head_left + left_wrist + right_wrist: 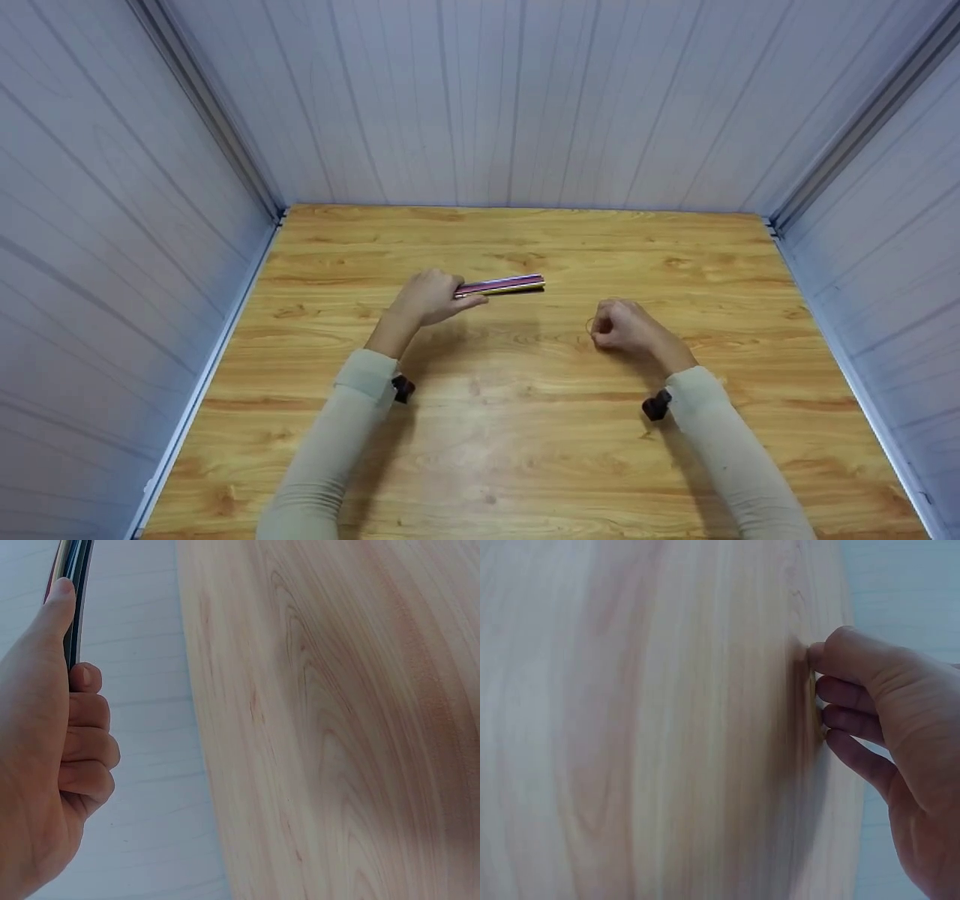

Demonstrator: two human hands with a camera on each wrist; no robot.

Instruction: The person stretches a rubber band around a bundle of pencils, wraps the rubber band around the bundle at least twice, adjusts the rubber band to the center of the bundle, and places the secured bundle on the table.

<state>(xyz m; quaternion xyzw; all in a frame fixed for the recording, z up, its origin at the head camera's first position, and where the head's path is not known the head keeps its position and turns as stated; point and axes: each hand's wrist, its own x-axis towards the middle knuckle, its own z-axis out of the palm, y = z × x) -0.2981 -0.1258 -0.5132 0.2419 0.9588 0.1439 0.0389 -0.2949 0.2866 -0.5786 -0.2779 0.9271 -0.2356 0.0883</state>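
Note:
My left hand point(431, 297) grips a bundle of slim pencils point(511, 285) at one end, and the other end points right over the table. Pink, white, yellow and black show among them. In the left wrist view the thumb lies along the pencils point(73, 622) and the other fingers curl round them. To the right, my right hand point(628, 328) holds a thin yellowish rubber band point(813, 697) at its fingertips, low over the table. From the head only a faint loop of it shows beside the fingers. A gap separates the two hands.
The wood-grain table point(487, 435) lies under both arms. Pale panelled walls point(480, 105) stand at the back, left and right. A small black camera is strapped to each wrist.

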